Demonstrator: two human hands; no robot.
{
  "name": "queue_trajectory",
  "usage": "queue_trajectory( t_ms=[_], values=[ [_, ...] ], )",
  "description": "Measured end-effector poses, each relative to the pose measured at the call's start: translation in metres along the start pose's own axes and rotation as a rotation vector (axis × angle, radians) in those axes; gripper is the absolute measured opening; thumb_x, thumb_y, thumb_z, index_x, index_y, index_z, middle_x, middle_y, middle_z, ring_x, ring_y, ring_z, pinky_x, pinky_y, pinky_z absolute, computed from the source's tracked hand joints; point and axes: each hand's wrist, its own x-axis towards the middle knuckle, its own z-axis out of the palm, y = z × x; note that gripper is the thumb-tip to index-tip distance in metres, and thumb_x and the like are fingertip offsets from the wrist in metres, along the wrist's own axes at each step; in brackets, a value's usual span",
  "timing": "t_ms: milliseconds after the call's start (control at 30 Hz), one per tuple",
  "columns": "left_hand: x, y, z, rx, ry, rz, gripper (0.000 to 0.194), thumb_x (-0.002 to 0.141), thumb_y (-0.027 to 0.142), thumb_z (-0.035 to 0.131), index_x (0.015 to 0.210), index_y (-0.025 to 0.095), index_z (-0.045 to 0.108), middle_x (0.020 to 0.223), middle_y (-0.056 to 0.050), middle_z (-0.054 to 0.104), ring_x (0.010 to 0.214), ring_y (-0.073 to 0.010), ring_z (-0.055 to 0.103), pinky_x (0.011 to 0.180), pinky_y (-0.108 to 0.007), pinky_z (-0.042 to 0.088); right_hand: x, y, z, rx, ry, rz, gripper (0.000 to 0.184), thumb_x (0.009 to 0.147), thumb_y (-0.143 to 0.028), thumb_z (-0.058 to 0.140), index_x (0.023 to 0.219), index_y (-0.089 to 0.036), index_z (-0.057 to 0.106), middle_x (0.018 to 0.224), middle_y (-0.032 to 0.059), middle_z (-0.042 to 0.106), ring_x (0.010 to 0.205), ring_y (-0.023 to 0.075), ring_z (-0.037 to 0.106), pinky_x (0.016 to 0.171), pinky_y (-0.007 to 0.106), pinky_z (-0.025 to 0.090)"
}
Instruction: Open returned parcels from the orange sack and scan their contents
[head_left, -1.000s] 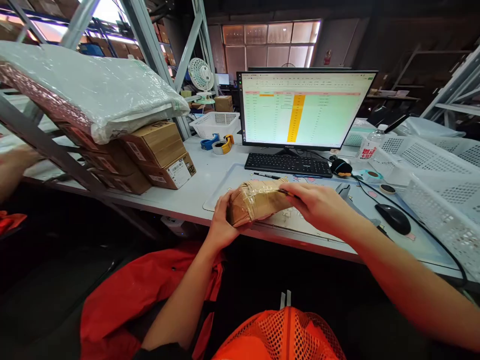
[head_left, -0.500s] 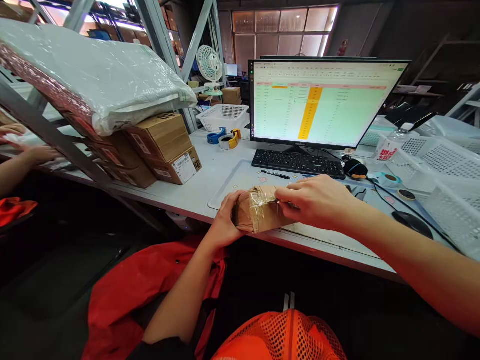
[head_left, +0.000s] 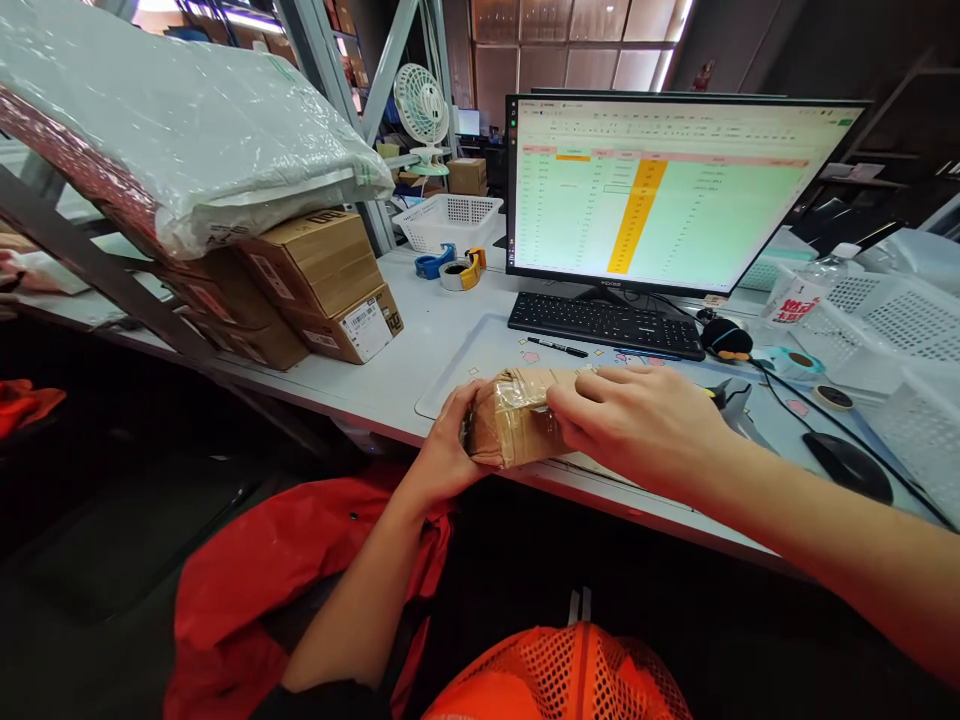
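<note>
A small brown cardboard box (head_left: 525,436), wrapped with shiny clear tape, sits at the front edge of the desk. My left hand (head_left: 444,450) is wrapped round its left end, thumb low and fingers behind. Curled over the top and right part of the box is my right hand (head_left: 637,415); its thumb and forefinger press at the taped upper edge. What exactly those fingertips pinch is hidden, and the box's right end lies behind the hand.
Behind the box are a black marker (head_left: 557,347), a keyboard (head_left: 600,325) and a monitor (head_left: 675,200). Stacked cartons (head_left: 322,280) under a plastic-wrapped package (head_left: 225,130) stand left. Tape dispensers (head_left: 461,270) lie near a white basket (head_left: 450,222). A mouse (head_left: 847,465) is at right.
The view has shifted slightly. My right hand has turned, its fingers curling further over the box's upper edge. My left hand keeps its hold. At far left, another person's arm has mostly withdrawn.
</note>
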Motion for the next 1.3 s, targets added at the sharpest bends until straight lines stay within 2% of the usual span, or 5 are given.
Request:
queue_trajectory(
  t_ms=[367,767,933,1133,1300],
  values=[
    [0.000,-0.003,0.000,-0.075,0.027,-0.067,0.092,0.071,0.043,0.094,0.148,0.021,0.049,0.151,-0.015,0.058,0.142,-0.0333,0.056,0.125,-0.049,0.042,-0.023,0.002,0.012,-0.112,-0.224,0.133,0.024,0.102,-0.013,0.054,0.123,-0.018,0.065,0.098,0.0102,0.074,0.088,0.0272,0.072,0.065,0.034,0.038],
    [0.008,-0.026,-0.014,-0.274,-0.052,-0.214,0.075,0.073,0.062,0.089,0.130,0.017,0.068,0.138,-0.016,0.071,0.133,-0.0383,0.065,0.119,-0.060,0.048,-0.124,0.047,0.140,0.080,-0.582,0.602,0.035,0.111,-0.031,0.041,0.131,-0.018,0.067,0.111,0.0161,0.073,0.101,0.0285,0.073,0.075,0.034,0.048],
    [0.026,-0.030,0.000,-0.332,-0.093,-0.102,0.072,0.074,0.068,0.085,0.126,0.020,0.073,0.130,-0.014,0.076,0.123,-0.0347,0.072,0.110,-0.065,0.053,-0.107,0.042,0.157,0.193,-0.433,0.547,0.045,0.109,-0.033,0.045,0.145,-0.013,0.063,0.128,0.0227,0.069,0.112,0.0354,0.071,0.091,0.046,0.054],
    [0.041,-0.040,-0.004,-0.232,-0.161,-0.099,0.089,0.055,0.053,0.099,0.134,0.023,0.072,0.140,-0.012,0.071,0.136,-0.0358,0.064,0.118,-0.063,0.047,-0.023,0.075,0.085,0.565,0.223,0.461,0.047,0.108,-0.047,0.048,0.141,-0.021,0.067,0.132,0.0136,0.070,0.115,0.0288,0.070,0.099,0.043,0.056],
    [0.041,-0.043,-0.012,-0.241,-0.270,-0.095,0.120,0.057,0.044,0.102,0.161,0.024,0.047,0.153,-0.014,0.061,0.144,-0.0372,0.057,0.123,-0.056,0.044,0.055,0.045,0.074,0.799,0.077,0.118,0.049,0.103,-0.059,0.055,0.133,-0.027,0.075,0.132,0.0110,0.068,0.113,0.0285,0.071,0.104,0.046,0.055]
  ],
)
